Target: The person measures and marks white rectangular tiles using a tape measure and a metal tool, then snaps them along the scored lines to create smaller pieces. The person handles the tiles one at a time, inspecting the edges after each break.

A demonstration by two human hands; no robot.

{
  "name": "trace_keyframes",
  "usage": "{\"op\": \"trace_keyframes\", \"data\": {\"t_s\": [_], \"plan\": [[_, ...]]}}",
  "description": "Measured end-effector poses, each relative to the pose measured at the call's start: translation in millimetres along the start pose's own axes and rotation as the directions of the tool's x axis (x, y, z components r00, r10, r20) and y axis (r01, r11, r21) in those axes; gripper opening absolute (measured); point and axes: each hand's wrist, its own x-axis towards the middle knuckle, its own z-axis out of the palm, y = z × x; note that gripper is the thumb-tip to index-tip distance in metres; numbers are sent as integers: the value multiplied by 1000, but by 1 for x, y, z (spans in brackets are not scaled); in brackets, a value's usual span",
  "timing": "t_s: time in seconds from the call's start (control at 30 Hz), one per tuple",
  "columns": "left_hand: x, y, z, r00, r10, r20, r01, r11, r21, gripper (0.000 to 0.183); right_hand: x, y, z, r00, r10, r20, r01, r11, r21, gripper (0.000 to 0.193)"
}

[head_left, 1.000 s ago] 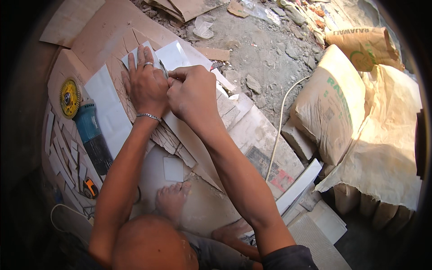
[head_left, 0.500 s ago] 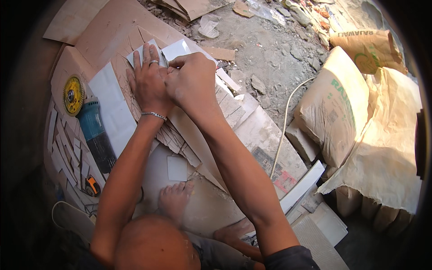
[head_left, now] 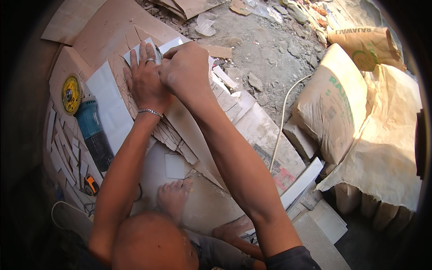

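My left hand (head_left: 147, 83) lies flat with its fingers spread, pressing on a white tile (head_left: 133, 55). Against it, my right hand (head_left: 185, 72) is closed in a fist over the tile's right side. A thin dark edge shows just beyond the right fist, but what the fist grips is hidden. Another white piece (head_left: 172, 44) shows past the right knuckles. Under the tile is a worn board (head_left: 118, 67) scored with many dark cut lines. Left of my left hand lies a long white tile (head_left: 109, 103).
An angle grinder (head_left: 92, 123) with a yellow disc lies at left, near tile strips (head_left: 63, 150) and an orange-black tape measure (head_left: 91, 185). A small tile (head_left: 174, 166) rests by my bare foot (head_left: 173, 200). Rubble (head_left: 270, 56), a pale cable (head_left: 282, 119) and paper sacks (head_left: 333, 108) lie right.
My right fist has shifted slightly away from me and to the left, along the tile. My left hand stays pressed in about the same place.
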Motion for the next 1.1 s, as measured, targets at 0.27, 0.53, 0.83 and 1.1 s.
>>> {"op": "trace_keyframes", "data": {"t_s": [0.27,0.53,0.83,1.1], "plan": [[-2,-3,2,999,32,14,-33,998,45,88,9,4,11,989,-127,-76,125,991,-41,14],[1,-1,2,1000,7,-16,-7,1000,-1,74,0,-2,-7,999,-19,42,24,992,-124,20],[2,7,-1,998,-53,-30,51,996,-72,63,-96,-6,-90,928,267,260,-258,964,-70,24],[3,6,0,998,-54,-22,53,998,-45,63,-154,0,-118,917,347,197,-350,936,-19,23]]}}
